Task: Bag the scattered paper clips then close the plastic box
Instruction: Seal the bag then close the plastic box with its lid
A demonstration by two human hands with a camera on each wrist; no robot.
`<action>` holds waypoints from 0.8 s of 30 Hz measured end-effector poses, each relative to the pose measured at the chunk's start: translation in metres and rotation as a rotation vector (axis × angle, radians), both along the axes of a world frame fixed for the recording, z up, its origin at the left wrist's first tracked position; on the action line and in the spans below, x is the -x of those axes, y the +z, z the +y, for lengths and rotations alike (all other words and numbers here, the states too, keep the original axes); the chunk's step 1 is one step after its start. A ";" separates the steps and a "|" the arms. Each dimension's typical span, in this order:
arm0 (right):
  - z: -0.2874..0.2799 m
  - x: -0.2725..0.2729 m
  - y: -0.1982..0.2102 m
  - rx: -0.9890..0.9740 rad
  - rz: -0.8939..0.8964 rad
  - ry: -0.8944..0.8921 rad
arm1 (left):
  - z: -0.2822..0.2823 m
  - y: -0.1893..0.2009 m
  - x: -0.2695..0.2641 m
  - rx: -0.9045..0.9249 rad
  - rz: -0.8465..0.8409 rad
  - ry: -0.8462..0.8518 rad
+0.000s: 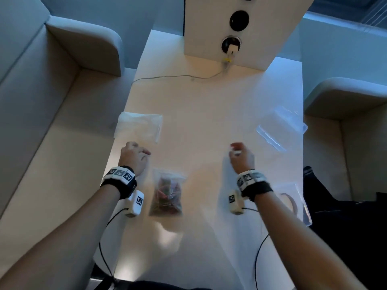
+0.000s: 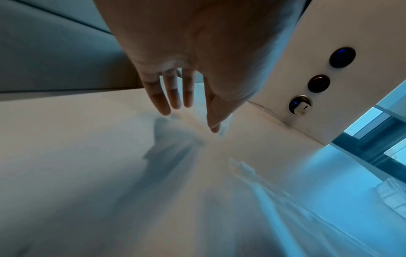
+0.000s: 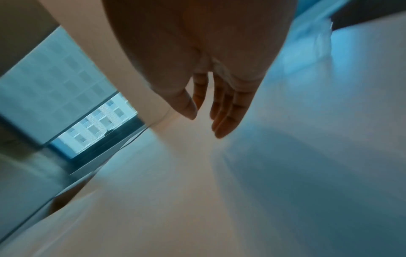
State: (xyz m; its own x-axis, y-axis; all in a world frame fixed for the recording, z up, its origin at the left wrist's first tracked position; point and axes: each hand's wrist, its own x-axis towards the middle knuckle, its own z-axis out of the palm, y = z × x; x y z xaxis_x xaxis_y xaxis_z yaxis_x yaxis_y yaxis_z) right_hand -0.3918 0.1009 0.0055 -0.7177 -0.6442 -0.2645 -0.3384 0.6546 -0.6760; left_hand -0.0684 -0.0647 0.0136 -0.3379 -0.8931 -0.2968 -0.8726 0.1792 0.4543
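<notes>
While the head view is showing the filled paper-clip bag (image 1: 167,193) lying lengthwise toward the table's near edge, just beside the left hand (image 1: 134,156), the open plastic box (image 1: 281,127) is sitting at the right edge, nearer the right hand (image 1: 240,156). Both wrist views are showing relaxed, empty fingers (image 2: 175,93).

The head view looks steeply down from above at the pale surface (image 1: 209,114), with both forearms reaching in from below. Each wrist view sits close under its palm, low over the surface, facing forward along the fingers. The head and left wrist views share the white panel (image 1: 209,28) with round sockets.
</notes>
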 end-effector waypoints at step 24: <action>0.054 0.004 0.007 -0.325 0.207 0.514 | -0.012 0.034 0.026 0.052 0.536 0.229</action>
State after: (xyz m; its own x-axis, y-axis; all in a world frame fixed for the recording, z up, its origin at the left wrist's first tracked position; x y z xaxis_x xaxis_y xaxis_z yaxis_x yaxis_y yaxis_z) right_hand -0.3962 0.1552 0.0121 -0.3955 -0.8297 -0.3938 -0.7658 0.5346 -0.3573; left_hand -0.0945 -0.0764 0.0477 -0.2257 -0.9699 -0.0915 -0.5428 0.0472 0.8385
